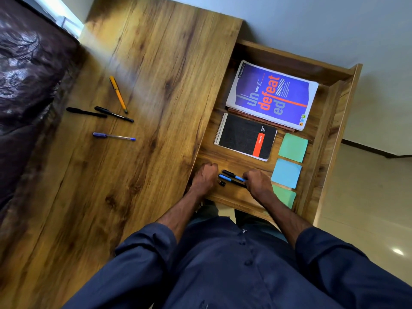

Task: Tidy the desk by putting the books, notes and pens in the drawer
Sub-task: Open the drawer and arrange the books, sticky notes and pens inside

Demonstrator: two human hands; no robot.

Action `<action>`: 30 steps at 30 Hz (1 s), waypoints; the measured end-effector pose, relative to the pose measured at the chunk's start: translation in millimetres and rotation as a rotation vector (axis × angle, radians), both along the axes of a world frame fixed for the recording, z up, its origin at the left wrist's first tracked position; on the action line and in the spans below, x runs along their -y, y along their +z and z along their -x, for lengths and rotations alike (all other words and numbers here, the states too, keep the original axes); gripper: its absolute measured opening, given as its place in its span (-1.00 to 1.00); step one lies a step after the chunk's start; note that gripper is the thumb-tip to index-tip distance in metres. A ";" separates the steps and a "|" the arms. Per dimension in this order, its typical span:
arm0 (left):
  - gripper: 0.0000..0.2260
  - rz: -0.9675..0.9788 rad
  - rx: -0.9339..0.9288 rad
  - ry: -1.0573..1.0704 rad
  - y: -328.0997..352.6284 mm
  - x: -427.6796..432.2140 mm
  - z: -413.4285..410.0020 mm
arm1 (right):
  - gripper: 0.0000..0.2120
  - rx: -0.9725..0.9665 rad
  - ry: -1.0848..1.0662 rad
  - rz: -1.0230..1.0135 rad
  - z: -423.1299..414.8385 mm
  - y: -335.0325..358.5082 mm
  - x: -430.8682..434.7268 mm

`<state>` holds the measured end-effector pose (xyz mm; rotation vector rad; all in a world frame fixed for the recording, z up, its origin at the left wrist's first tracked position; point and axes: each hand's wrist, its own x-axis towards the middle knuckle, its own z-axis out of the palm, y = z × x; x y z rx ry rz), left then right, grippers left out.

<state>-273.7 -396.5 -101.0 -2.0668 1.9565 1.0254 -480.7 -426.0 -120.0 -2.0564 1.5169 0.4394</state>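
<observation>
The wooden drawer (330,121) stands pulled out at the right of the desk (156,85). In it lie a purple book (272,94), a black spiral notebook (245,137) and green (293,147), blue (286,172) and green (286,196) sticky notes. Several blue-and-black pens (231,178) lie at the drawer's near end, between my hands. My right hand (259,184) has its fingers curled over their right ends. My left hand (205,177) is a fist just left of them, with nothing seen in it. On the desk lie an orange pen (118,94), two black pens (85,112) (113,114) and a blue pen (113,136).
A dark patterned sofa or bedcover (29,74) borders the desk's left side. A grey wall (312,23) runs behind the drawer, and pale floor tiles (367,208) lie to the right. My dark blue shirt (234,264) fills the bottom of the view.
</observation>
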 end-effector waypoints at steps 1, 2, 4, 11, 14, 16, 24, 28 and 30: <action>-0.93 0.012 -0.014 0.012 2.7 0.4 0.3 | -0.93 0.026 0.004 0.018 -1.3 1.9 0.1; -0.89 0.036 -0.033 0.024 5.3 1.1 0.5 | -0.88 0.071 -0.003 0.044 -3.4 5.0 0.8; -0.84 0.100 -0.070 0.052 14.3 2.7 0.3 | -0.76 0.199 -0.038 0.112 -9.9 15.8 3.3; -0.85 0.401 -0.158 0.136 57.6 10.9 -19.8 | -0.88 0.588 -0.081 0.414 -71.8 74.6 33.3; -0.83 0.511 -0.145 0.298 78.8 8.4 -42.5 | -0.91 0.663 -0.035 0.481 -110.1 92.9 43.6; -0.83 0.536 -0.116 0.437 88.4 4.5 -62.8 | -0.89 0.672 0.024 0.486 -136.0 100.3 48.5; -0.90 0.574 0.022 0.794 92.7 -37.3 -175.1 | -0.83 0.670 0.267 0.347 -255.4 111.9 42.1; -0.94 0.555 0.044 0.959 87.1 -56.0 -221.8 | -0.82 0.633 0.347 0.262 -312.5 110.8 35.7; -0.95 0.548 0.050 1.008 83.4 -61.7 -239.4 | -0.80 0.590 0.386 0.220 -342.0 107.2 35.3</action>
